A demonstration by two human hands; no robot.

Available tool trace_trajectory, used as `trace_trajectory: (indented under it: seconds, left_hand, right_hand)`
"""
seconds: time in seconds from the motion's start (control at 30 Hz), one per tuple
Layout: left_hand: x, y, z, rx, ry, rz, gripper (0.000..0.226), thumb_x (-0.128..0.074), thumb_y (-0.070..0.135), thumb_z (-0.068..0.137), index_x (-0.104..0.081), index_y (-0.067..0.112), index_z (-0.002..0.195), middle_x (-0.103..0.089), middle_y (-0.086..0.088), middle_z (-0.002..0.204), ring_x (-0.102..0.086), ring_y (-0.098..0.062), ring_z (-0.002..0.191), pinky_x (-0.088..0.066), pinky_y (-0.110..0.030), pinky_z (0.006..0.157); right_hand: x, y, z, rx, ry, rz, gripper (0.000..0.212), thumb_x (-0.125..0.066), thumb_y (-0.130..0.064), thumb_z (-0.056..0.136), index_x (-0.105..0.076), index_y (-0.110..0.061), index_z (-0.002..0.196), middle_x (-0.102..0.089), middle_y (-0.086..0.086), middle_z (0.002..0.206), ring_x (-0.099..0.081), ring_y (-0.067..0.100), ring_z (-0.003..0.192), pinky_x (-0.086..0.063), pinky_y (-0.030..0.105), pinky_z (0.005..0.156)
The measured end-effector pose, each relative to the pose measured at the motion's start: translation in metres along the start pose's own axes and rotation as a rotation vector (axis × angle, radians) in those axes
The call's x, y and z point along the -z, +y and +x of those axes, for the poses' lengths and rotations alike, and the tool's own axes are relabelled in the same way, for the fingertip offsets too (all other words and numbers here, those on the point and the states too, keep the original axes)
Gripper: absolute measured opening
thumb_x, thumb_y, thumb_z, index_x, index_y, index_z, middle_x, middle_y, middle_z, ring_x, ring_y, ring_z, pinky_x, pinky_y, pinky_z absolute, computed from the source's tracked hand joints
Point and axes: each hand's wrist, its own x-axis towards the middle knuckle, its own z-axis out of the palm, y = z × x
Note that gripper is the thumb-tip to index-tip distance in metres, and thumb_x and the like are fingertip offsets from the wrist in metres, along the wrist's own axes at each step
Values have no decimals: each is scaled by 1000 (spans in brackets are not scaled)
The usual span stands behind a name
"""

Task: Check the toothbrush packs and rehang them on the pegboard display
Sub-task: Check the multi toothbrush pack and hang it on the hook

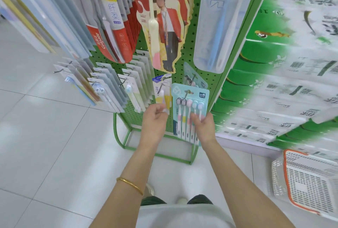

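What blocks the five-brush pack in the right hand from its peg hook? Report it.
Nothing visible does. The right hand grips the five-brush pack low down, and the peg hook already seems to pass through its hang hole. Another pack hangs behind it; the left hand pinches the yellow pack alongside, clear of it.

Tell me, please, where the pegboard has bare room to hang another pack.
Bare pegboard shows between the red cut-out pack and the clear two-brush pack. The left hook rows are crowded.
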Motion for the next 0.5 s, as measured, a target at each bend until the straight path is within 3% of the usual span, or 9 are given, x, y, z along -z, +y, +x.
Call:
trace_trajectory:
  seconds: [0.1, 0.2, 0.27, 0.33, 0.4, 0.5]
  left_hand:
    - [0, -2, 3, 19, -30, -7, 20, -48, 4, 95, -56, 13, 111, -54, 10, 98, -53, -5, 87, -45, -25, 91]
    - [-1, -2, 5, 28, -57, -20, 20, -49, 3, 94, -57, 13, 110, -54, 12, 98, -54, -2, 89, -45, -37, 100]
    - [-1, 0, 6, 30, -68, -27, 19, -49, 4, 94, -57, 16, 107, -55, 13, 99, -54, 1, 89, -45, -38, 101]
    - [-1, 1, 6, 32, -78, -34, 18, -50, 4, 94, -57, 17, 105, -55, 12, 99, -54, 1, 89, -45, -38, 102]
    - [0, 2, 6, 39, -87, -40, 18, -51, 4, 94, -57, 17, 105, -56, 11, 99, -54, -1, 89, -44, -39, 102]
    - [1, 4, 6, 57, -95, -48, 19, -50, 4, 94, -58, 16, 106, -56, 10, 100, -54, -5, 92, -44, -39, 102]
  right_hand:
    - [-2, -4, 16, -9, 23, -3, 29, -63, -21, 89, -48, -2, 103, -55, 9, 93, -54, 24, 82, -44, 33, 71]
    - [-3, -8, 30, -24, 67, -47, 35, -72, -19, 82, -43, -5, 96, -48, 7, 88, -48, 22, 78, -40, 29, 63]
    - [-2, -9, 38, -9, 120, -69, 45, -79, -18, 76, -42, -6, 100, -46, 9, 97, -47, 23, 86, -41, 28, 72]
    - [-1, -9, 44, 8, 128, -120, 66, -83, -18, 71, -43, -3, 122, -45, 12, 120, -47, 25, 108, -42, 29, 92]
    - [1, -9, 47, 13, 82, -194, 92, -85, -20, 69, -30, -6, 142, -35, 11, 142, -37, 25, 130, -34, 38, 109]
    - [5, -8, 53, 69, -20, -233, 111, -88, -17, 63, -17, -14, 149, -27, 6, 153, -27, 23, 140, -26, 45, 115]
